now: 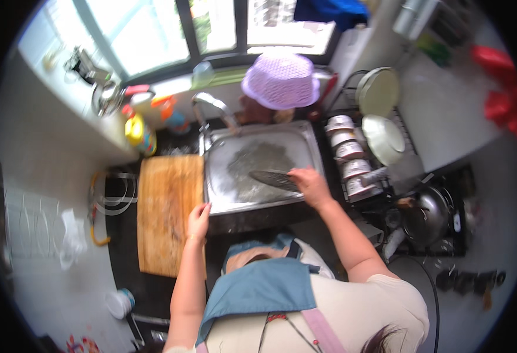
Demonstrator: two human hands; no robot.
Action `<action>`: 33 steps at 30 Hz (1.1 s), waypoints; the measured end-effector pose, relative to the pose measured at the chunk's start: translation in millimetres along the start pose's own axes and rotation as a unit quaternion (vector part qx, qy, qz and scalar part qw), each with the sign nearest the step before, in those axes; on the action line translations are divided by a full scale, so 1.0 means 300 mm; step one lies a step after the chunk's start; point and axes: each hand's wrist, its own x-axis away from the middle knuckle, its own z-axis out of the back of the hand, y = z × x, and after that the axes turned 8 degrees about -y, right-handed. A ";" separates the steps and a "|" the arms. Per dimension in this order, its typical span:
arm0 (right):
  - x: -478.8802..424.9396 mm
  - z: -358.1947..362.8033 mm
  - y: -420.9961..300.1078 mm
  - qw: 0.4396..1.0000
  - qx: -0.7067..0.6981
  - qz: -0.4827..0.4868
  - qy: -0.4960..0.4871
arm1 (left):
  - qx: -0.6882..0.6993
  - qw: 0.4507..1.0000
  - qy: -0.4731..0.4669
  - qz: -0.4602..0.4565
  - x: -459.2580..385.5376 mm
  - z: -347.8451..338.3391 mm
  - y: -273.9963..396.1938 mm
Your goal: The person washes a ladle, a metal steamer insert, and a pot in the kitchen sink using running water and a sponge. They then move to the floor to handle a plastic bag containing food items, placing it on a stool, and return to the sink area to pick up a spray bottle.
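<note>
My right hand [312, 187] grips the edge of a dark, flat, round piece [272, 178] and holds it tilted over the stainless steel sink [307, 152]. Blur hides whether that piece is a strainer or a lid. Below it, the basin floor [256, 154] looks dark and wet. My left hand [199, 219] is at the sink's front left corner, beside the right edge of a wooden cutting board [168, 212]. Its fingers are close together, and whether they grip the rim or the board cannot be made out.
Behind the sink stand a chrome faucet [216, 103] and a purple plastic basket [280, 81]. A yellow bottle [140, 134] and a spray bottle [174, 117] are at back left. Stacked bowls [350, 152] and plates [377, 92] occupy the right rack. A wok [426, 216] sits farther right.
</note>
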 end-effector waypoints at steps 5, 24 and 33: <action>0.021 -0.015 0.003 0.996 0.070 0.035 -0.041 | 0.053 0.997 -0.023 -0.043 0.062 0.066 -0.067; 0.064 0.662 -0.447 0.912 0.199 0.112 0.341 | 0.073 0.995 -0.064 -0.009 0.088 0.058 0.039; 0.047 0.787 -0.067 0.847 0.387 -0.102 0.352 | 0.111 0.990 -0.082 0.014 0.070 0.006 0.041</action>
